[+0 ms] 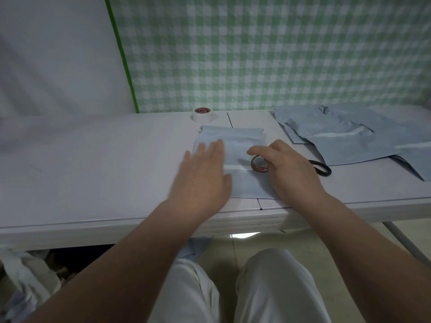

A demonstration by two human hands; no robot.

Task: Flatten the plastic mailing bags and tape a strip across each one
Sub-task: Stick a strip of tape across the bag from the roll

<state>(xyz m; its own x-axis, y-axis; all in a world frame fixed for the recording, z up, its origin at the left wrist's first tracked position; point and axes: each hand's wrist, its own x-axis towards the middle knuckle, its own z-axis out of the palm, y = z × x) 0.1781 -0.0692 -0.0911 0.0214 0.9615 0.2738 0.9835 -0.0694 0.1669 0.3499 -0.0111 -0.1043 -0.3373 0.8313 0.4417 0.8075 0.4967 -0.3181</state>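
While the left hand point(205, 173) lies flat with fingers spread and released on it, the mailing bag point(229, 145) rests on the white table point(93, 173), its long axis running from the near edge toward the far edge. Its far end is crumpled and folded over; its near end stops just short of the near edge. A pale strip of tape point(235, 167) crosses the bag from side to side, at right angles to the long axis.

The left palm covers the bag's left margin, fingertips pointing toward the far edge. The right hand point(289, 166) sits at the bag's right margin, its fingers curled around a small tape roll point(259, 163) that stands on edge on the bag at the right end of the strip. The roll lies under the index finger and against the thumb.

A dark loop point(320, 169) lies on the table just right of the right hand. A heap of further blue bags point(354, 136) occupies the far right corner area. A larger white tape roll point(202, 114) stands at the far edge, apart from the bag.

Behind the table hang a green-checked cloth point(268, 52) and a plain white sheet point(58, 54). Pale tiled floor point(314, 248) shows below the table.
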